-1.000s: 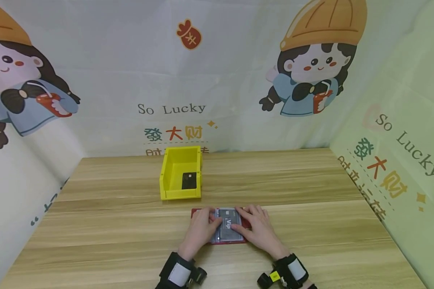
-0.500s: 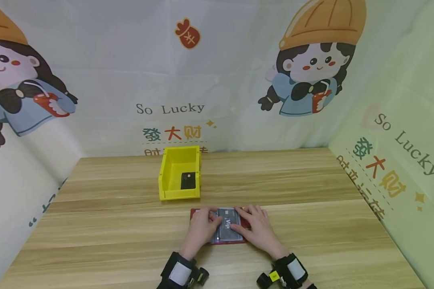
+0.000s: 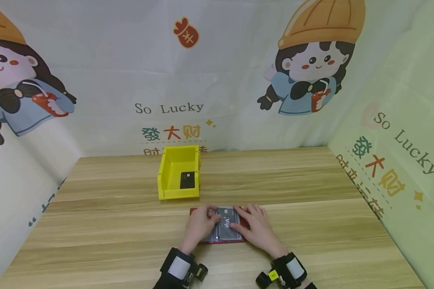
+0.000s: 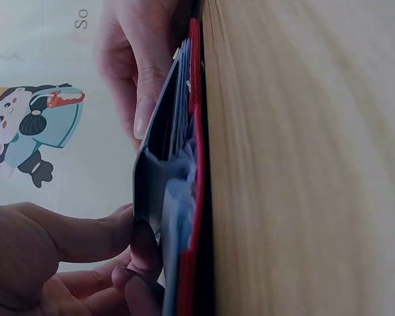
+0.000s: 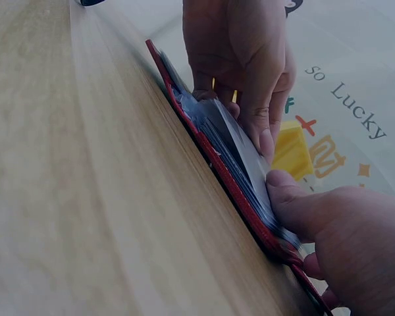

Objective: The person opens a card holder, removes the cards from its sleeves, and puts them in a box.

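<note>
A red-covered card holder (image 3: 193,210) with clear sleeves (image 5: 232,158) lies open on the wooden table. On top of its sleeves is a grey card (image 3: 223,235) marked "Vip", its left side raised in the left wrist view. My left hand (image 3: 199,224) pinches that raised edge between thumb and fingers. Crumpled clear plastic (image 4: 181,191) shows beneath it. At the other side, my right hand (image 3: 258,226) rests on the holder with fingers spread. Its thumb (image 5: 293,201) presses on the card's edge, while the index finger reaches the upper edge. Both hands cover parts of the red cover.
Behind the holder, a yellow bin (image 3: 179,194) stands a little to the left, with a black card (image 3: 187,180) lying inside. Printed cloth (image 3: 238,100) hangs along the back and sides of the table. Each wrist wears a strapped camera.
My left hand has turned slightly and shifted a little left, so more clear sleeve shows below it. The right hand keeps its place on the holder. The whole head view drifts slightly.
</note>
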Demonstrator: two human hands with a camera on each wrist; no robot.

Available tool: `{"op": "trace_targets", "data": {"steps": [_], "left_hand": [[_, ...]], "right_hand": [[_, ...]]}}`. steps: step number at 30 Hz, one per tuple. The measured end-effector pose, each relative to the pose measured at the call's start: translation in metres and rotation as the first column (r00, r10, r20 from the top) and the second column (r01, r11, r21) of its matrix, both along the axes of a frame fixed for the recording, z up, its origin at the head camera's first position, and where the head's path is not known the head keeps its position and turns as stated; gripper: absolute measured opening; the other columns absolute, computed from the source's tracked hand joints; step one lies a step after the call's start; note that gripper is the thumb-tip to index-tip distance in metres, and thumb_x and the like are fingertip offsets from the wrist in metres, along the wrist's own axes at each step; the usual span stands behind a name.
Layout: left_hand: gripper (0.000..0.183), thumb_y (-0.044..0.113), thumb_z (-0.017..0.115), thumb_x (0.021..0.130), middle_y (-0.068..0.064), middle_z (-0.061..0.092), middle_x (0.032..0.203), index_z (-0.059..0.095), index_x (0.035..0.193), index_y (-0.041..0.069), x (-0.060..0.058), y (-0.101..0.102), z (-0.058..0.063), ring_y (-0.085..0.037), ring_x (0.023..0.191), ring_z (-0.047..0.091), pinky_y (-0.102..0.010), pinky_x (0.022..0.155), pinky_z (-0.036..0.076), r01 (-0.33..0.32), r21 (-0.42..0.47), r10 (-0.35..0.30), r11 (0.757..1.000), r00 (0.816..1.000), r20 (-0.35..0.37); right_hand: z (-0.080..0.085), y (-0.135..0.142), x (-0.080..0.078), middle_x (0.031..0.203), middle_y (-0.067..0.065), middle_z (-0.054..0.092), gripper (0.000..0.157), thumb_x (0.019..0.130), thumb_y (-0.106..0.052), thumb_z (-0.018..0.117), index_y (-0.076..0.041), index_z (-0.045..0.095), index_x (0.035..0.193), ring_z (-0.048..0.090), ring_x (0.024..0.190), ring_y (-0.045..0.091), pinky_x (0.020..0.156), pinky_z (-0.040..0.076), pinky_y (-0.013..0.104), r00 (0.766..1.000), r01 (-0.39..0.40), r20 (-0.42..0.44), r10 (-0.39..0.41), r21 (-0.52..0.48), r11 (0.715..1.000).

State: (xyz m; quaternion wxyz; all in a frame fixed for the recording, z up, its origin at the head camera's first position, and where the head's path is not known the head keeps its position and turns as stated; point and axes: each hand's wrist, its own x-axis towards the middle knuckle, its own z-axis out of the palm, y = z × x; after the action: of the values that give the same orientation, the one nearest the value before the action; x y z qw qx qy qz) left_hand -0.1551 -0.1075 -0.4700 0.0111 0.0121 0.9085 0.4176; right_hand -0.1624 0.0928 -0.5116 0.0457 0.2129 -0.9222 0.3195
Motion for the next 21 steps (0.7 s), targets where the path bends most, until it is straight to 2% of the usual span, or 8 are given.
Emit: {"op": "trace_targets", "data": {"steps": [8,14,21], "left_hand": [[0.027,0.011,0.077,0.094,-0.006,0.064,0.081,0.073,0.118,-0.002,-0.0026,-0.0031,-0.0001,-0.015,0.07,0.052,-0.026,0.063,0.036,0.004,-0.005,-0.004,1.0,0.999,0.037],[0.027,0.011,0.077,0.095,-0.007,0.066,0.085,0.073,0.119,-0.001,-0.004,-0.0056,0.0018,-0.015,0.074,0.053,-0.027,0.066,0.037,0.01,0.026,-0.012,1.0,0.998,0.062],[0.028,0.009,0.075,0.096,-0.011,0.071,0.092,0.071,0.121,-0.004,-0.005,-0.0089,0.0024,-0.017,0.08,0.059,-0.029,0.071,0.043,0.024,0.059,-0.029,0.998,0.995,0.092]], "right_hand": [[-0.0015,0.0006,-0.0001,0.108,0.006,0.061,0.053,0.094,-0.031,0.078,-0.005,0.068,0.139,0.046,0.095,0.02,0.088,0.032,0.038,1.0,-0.007,-0.011,0.007,-0.001,1.0],[-0.0021,0.0014,0.0007,0.108,0.006,0.061,0.051,0.094,-0.03,0.078,-0.007,0.069,0.138,0.046,0.096,0.021,0.088,0.033,0.039,0.999,-0.015,-0.032,0.015,-0.008,1.0],[-0.0023,0.002,0.0003,0.109,0.007,0.061,0.053,0.094,-0.031,0.078,-0.006,0.068,0.14,0.047,0.098,0.022,0.089,0.033,0.04,1.0,-0.015,-0.013,0.015,0.0,1.0]]}}
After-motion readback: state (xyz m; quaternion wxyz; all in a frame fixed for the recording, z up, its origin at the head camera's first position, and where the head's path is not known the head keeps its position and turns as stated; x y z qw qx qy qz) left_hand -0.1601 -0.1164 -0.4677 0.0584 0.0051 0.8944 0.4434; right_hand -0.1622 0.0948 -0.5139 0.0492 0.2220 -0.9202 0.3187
